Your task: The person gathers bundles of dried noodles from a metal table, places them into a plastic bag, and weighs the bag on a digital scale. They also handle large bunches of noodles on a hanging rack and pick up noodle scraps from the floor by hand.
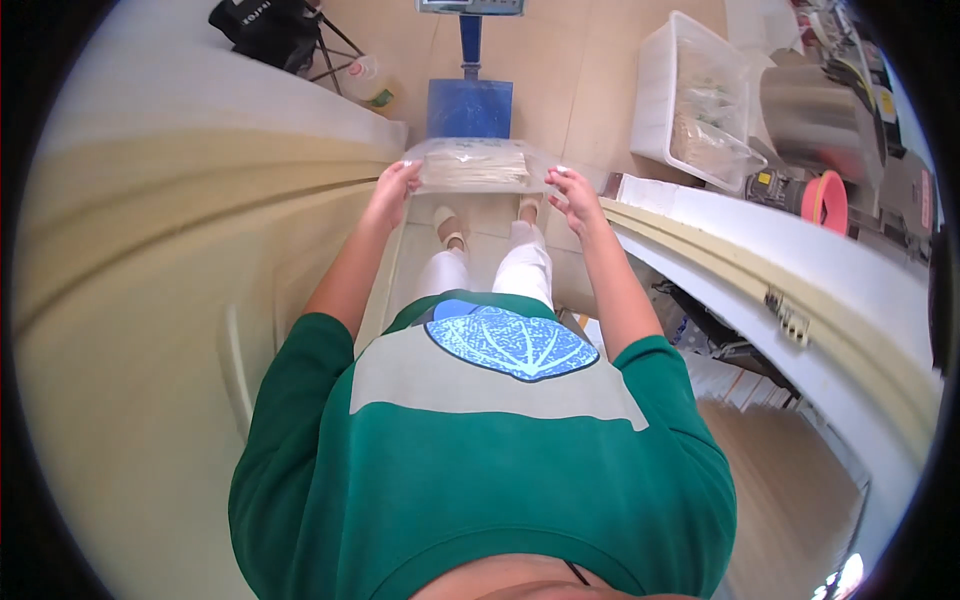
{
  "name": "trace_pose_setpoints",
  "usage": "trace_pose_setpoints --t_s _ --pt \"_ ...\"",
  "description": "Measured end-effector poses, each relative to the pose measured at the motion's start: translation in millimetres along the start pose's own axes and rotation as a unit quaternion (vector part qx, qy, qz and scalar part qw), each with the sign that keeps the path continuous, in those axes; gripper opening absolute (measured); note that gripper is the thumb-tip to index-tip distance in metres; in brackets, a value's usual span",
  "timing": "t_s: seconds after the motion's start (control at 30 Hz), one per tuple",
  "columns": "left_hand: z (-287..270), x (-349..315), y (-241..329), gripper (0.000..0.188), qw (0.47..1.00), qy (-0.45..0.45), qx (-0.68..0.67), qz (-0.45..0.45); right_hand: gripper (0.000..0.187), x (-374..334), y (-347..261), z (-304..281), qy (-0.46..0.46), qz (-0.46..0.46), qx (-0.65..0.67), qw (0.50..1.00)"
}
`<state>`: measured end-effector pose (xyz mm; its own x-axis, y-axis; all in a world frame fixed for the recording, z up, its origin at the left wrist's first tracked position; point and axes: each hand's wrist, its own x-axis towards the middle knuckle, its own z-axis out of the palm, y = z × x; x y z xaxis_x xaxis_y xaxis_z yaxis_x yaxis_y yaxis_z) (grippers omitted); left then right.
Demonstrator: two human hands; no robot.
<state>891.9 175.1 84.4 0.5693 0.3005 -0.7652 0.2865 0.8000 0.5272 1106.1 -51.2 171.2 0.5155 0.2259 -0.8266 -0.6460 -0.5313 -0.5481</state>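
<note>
Stretched between my two hands is a clear plastic bag [475, 188] with pale, flat, layered strips [476, 168] inside; their exact kind I cannot make out. My left hand [398, 186] pinches the bag's left end. At the right end, my right hand [574, 194] grips the corner between thumb and forefinger, its other fingers loosely curled. The bag is held level in front of my legs, at the near edge of a blue platform scale [470, 108].
A doorway frames me, with a pale door [180, 330] on my left. Beyond it at the right, a white plastic bin [655, 95] holds bagged goods. A pink round container [826, 202] and metal equipment stand farther right. A plastic bottle [368, 82] and a dark folding stand are at the far left.
</note>
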Motion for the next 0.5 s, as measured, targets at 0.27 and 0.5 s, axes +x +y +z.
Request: trace_pose_setpoints --t_s 0.27,0.5 --pt "-12 196 -15 0.017 0.995 0.092 0.033 -0.022 0.016 188 -22 27 -0.003 0.103 -0.004 0.995" --pt "-30 318 -1 0.020 0.982 0.153 0.074 -0.083 0.018 303 -43 50 -0.017 0.158 -0.039 0.986"
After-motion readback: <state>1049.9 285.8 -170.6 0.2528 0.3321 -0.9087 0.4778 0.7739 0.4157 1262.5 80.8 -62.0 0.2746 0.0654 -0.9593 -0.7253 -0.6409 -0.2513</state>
